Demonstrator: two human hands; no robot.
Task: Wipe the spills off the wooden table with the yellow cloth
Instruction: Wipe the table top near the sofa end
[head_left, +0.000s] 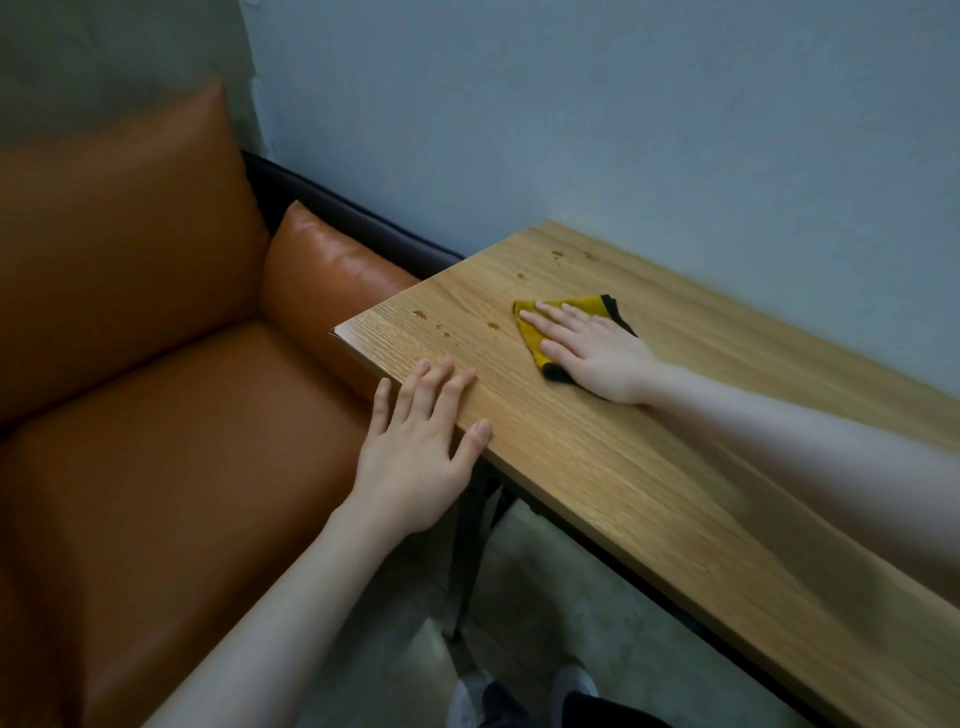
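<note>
Wiping with the folded yellow cloth with black trim (558, 317), pinned flat on the long wooden table (649, 467) by the right hand (597, 353), fingers straight; amber droplets (418, 314) lie leftward. Judgement: sweep toward them, pressure even. Left hand (415, 447), open-fingered, rests on the edge.

Matt grained wooden table (623, 457), yellow cloth (535, 343) black-edged, glossy orange leather sofa (156, 312), wet spills (418, 314)
</note>
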